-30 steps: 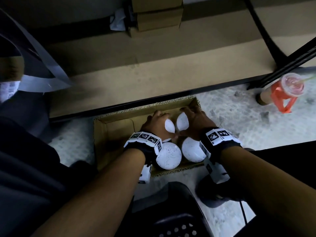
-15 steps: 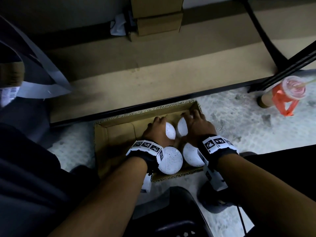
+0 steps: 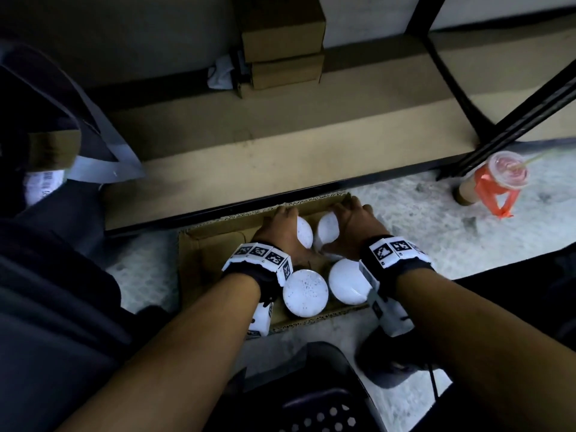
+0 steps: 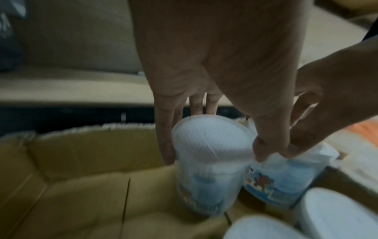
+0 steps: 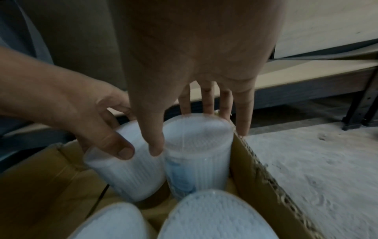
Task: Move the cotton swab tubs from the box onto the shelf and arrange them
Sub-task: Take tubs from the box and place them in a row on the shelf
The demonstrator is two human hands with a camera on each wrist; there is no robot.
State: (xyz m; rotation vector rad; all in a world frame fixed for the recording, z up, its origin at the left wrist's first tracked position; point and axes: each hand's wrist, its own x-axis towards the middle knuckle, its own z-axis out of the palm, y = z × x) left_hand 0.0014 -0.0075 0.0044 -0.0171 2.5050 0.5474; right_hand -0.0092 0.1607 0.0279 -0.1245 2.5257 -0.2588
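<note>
An open cardboard box [image 3: 202, 260] on the floor holds several white-lidded cotton swab tubs. My left hand [image 3: 280, 232] grips the far left tub [image 4: 208, 148], fingers on its left side and thumb on its right. That tub leans a little. My right hand [image 3: 355, 229] grips the far right tub [image 5: 198, 145] in the box's far right corner, with the thumb between the two tubs. Two more tubs [image 3: 305, 293] [image 3: 349, 282] stand untouched in the near part of the box. The low shelf board [image 3: 280, 157] lies just beyond the box.
Small cardboard boxes [image 3: 283, 51] are stacked at the back of the shelf. A black shelf post [image 3: 514, 129] slants down at the right, with a drink cup in an orange carrier [image 3: 498, 179] on the floor beside it. A dark perforated stool [image 3: 321, 400] is near me.
Both hands have stayed on the two far tubs in the box, with fingers settled further round them. The view has drifted slightly.
</note>
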